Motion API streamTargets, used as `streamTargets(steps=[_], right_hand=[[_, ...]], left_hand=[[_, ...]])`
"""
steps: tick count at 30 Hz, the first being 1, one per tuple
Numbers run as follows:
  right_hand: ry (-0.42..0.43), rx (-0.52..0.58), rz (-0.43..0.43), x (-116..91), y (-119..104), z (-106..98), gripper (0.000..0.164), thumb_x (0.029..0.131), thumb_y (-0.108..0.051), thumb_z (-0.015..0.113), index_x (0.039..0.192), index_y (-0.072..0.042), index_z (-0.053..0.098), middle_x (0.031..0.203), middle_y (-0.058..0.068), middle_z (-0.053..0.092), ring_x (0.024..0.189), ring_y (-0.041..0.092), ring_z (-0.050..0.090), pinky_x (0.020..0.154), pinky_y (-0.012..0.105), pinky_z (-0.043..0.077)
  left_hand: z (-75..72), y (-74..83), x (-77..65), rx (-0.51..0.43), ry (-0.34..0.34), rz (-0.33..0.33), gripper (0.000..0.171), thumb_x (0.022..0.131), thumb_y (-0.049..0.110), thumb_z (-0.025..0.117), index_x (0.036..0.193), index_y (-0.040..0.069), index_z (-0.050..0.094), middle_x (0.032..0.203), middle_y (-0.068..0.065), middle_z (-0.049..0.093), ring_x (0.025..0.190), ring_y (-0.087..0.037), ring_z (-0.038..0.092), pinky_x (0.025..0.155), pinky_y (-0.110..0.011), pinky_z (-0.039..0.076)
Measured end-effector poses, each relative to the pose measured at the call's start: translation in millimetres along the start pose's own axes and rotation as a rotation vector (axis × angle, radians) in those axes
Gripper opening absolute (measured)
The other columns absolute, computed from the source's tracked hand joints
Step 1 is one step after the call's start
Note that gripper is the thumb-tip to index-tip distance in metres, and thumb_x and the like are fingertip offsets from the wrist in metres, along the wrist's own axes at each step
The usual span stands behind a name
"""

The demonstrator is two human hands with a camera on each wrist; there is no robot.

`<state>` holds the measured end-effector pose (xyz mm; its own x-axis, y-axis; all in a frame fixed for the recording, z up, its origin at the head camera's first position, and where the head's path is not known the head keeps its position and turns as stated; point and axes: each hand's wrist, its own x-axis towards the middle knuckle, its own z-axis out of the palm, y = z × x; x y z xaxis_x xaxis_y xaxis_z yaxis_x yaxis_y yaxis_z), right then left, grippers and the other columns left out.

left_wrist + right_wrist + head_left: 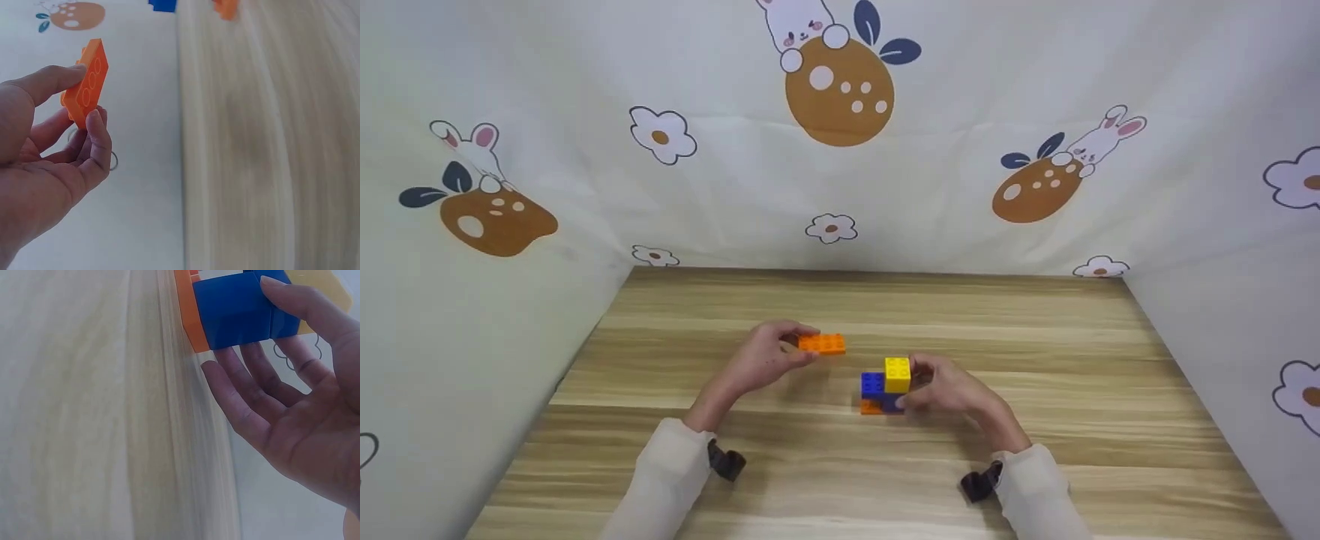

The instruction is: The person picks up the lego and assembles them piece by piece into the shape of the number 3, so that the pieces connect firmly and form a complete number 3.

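Observation:
My left hand (769,356) pinches a flat orange toy brick (823,344) between thumb and fingers, its studs facing up in the head view. The left wrist view shows the hollow underside of this orange brick (93,81), the thumb on one long side. To the right, my right hand (949,386) grips a stack of joined bricks by its right side. A yellow brick (897,374) tops that stack, blue bricks (873,383) form the middle, and a flat orange brick (871,407) is at the bottom. In the right wrist view the thumb presses a blue brick (236,312).
Both hands are over a wood-grain table (840,480). A pale cloth (720,195) printed with rabbits and flowers hangs behind and along both sides. Black wrist cameras (726,460) are strapped at the cuffs of light sleeves (664,476).

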<state>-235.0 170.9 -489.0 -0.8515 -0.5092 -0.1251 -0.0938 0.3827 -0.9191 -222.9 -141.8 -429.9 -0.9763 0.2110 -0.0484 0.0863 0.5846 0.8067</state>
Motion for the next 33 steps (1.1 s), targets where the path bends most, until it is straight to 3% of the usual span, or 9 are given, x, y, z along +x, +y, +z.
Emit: streamTargets(steps=[9, 16, 20, 27, 33], right_hand=[[-0.005, -0.016, 0.021, 0, -3, -3, 0.038, 0.076, -0.011, 0.084, 0.108, -0.006, 0.064, 0.110, 0.012, 0.070, 0.100, 0.023, 0.063, 0.088, 0.031, 0.052], [-0.008, -0.038, 0.011, 0, 0, -2, 0.039, 0.076, -0.014, 0.085, 0.109, -0.007, 0.065, 0.108, 0.009, 0.071, 0.097, 0.022, 0.064, 0.085, 0.031, 0.053], [-0.008, -0.047, 0.022, -1, 2, 1, 0.038, 0.077, -0.016, 0.085, 0.110, -0.009, 0.066, 0.112, 0.009, 0.069, 0.101, 0.023, 0.064, 0.092, 0.038, 0.052], [-0.007, -0.050, -0.003, 1, 0, 0, 0.039, 0.077, -0.013, 0.085, 0.111, -0.008, 0.068, 0.112, 0.012, 0.067, 0.102, 0.024, 0.061, 0.096, 0.037, 0.047], [0.001, -0.062, 0.010, -1, -1, -1, 0.043, 0.077, -0.016, 0.085, 0.116, -0.009, 0.068, 0.113, 0.010, 0.069, 0.103, 0.024, 0.061, 0.095, 0.036, 0.047]], left_hand=[[16.7, 17.0, 2.5, -0.045, -0.037, 0.103, 0.034, 0.089, 0.028, 0.077, 0.121, 0.016, 0.072, 0.112, -0.001, 0.070, 0.099, -0.017, 0.061, 0.086, -0.031, 0.055], [35.0, 26.7, 2.3, -0.267, -0.119, 0.114, 0.037, 0.088, 0.022, 0.078, 0.123, 0.013, 0.070, 0.117, -0.009, 0.066, 0.096, -0.023, 0.065, 0.083, -0.042, 0.061], [44.2, 27.9, 0.9, -0.337, -0.139, 0.130, 0.037, 0.089, 0.018, 0.077, 0.125, 0.012, 0.069, 0.120, -0.009, 0.066, 0.098, -0.023, 0.065, 0.080, -0.036, 0.061], [55.4, 28.4, 5.6, -0.350, -0.151, 0.159, 0.038, 0.088, 0.018, 0.077, 0.125, 0.011, 0.069, 0.120, -0.010, 0.067, 0.098, -0.019, 0.063, 0.078, -0.032, 0.061], [61.1, 26.6, 9.3, -0.343, -0.158, 0.102, 0.039, 0.086, 0.020, 0.080, 0.124, 0.016, 0.071, 0.116, -0.006, 0.066, 0.096, -0.019, 0.064, 0.078, -0.031, 0.061]])
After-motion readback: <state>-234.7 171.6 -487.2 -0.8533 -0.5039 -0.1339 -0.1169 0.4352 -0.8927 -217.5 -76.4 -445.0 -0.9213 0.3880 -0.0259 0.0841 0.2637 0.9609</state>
